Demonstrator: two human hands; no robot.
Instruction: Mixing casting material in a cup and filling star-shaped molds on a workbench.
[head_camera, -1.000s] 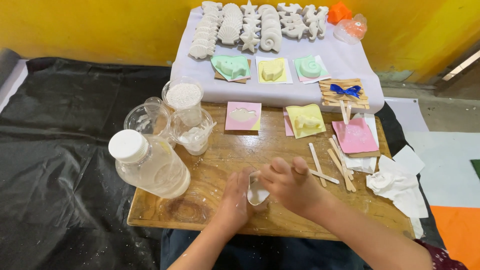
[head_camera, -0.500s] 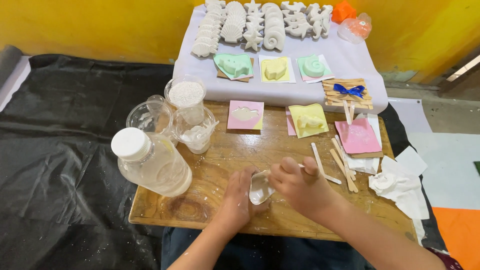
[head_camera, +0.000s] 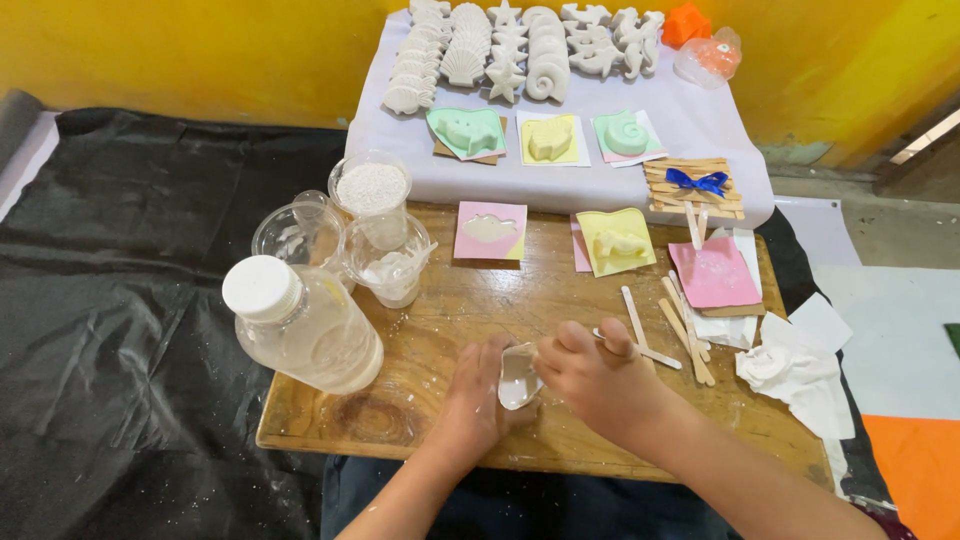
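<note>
Both hands' grip pinches mould (head_camera: 517, 378).

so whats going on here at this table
A person sits at a wooden board and holds a small clear mould between both hands: the left hand steadies it, and the right hand grips a wooden stick beside it. To the left stand a capped plastic bottle and clear cups, one full of white powder. Coloured moulds lie ahead, and rows of white cast shapes sit on the white cloth beyond.
</note>
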